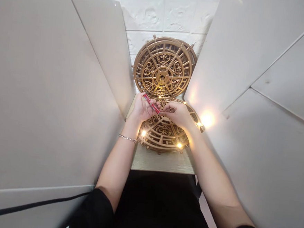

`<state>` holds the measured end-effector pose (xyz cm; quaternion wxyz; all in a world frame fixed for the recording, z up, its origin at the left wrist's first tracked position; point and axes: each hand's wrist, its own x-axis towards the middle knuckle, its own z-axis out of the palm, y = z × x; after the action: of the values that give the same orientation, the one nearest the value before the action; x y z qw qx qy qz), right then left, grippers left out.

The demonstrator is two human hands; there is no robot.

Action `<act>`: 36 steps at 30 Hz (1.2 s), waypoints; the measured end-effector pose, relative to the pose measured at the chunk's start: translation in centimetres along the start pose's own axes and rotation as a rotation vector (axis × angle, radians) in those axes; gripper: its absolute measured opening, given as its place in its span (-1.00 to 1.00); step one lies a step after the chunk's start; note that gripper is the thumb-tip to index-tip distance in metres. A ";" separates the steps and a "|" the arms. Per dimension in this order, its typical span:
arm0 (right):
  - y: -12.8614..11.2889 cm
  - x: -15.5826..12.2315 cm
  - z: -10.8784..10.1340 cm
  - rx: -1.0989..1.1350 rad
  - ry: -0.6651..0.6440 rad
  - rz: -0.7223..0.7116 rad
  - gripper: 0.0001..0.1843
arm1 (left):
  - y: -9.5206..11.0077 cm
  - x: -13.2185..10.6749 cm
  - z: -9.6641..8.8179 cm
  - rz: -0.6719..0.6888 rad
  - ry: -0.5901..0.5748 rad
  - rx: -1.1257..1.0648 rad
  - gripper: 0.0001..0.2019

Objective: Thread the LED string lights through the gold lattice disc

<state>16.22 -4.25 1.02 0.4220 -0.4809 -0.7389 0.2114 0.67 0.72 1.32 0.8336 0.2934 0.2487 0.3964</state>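
Observation:
A slim red, battery-like cylinder lies slantwise across the palm and fingers of my left hand, which is turned up and curled around it. My right hand has its fingertips pinched together at the cylinder's lower right end. Whether a thin wire is also between those fingers is too small to tell. Beneath both hands lies a stack of round gold openwork discs with scrolls and spokes. Small warm lights glow around its rim.
More gold discs lean upright against the white brick-patterned wall. The lower stack rests on a narrow pale wooden surface. Pale panels close in on the left, and others on the right. A black cable runs at lower left.

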 end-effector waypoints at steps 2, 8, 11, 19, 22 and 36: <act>0.0 0.0 0.0 0.018 0.019 0.007 -0.89 | 0.0 0.0 -0.1 0.002 -0.010 -0.010 -0.58; -0.1 -0.1 0.2 0.052 0.027 0.024 -0.88 | 0.2 -0.1 -0.3 0.003 -0.034 -0.014 -0.59; -0.2 -0.1 0.2 0.046 0.019 0.050 -0.89 | 0.4 -0.1 -0.3 0.003 -0.022 -0.014 -0.59; -0.4 -0.1 0.0 0.164 -0.067 0.066 -0.82 | 0.4 0.1 -0.6 0.046 0.020 -0.056 -0.60; -0.3 -0.1 0.0 0.176 -0.082 0.059 -0.80 | 0.4 0.3 -0.8 0.058 0.031 -0.059 -0.62; -0.1 -0.1 0.2 0.142 -0.053 0.104 -0.91 | -0.1 0.3 -0.5 0.022 -0.016 -0.028 -0.61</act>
<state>16.05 -4.36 0.92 0.4236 -0.4818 -0.7069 0.2978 0.56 1.03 0.90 0.8353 0.2876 0.2332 0.4064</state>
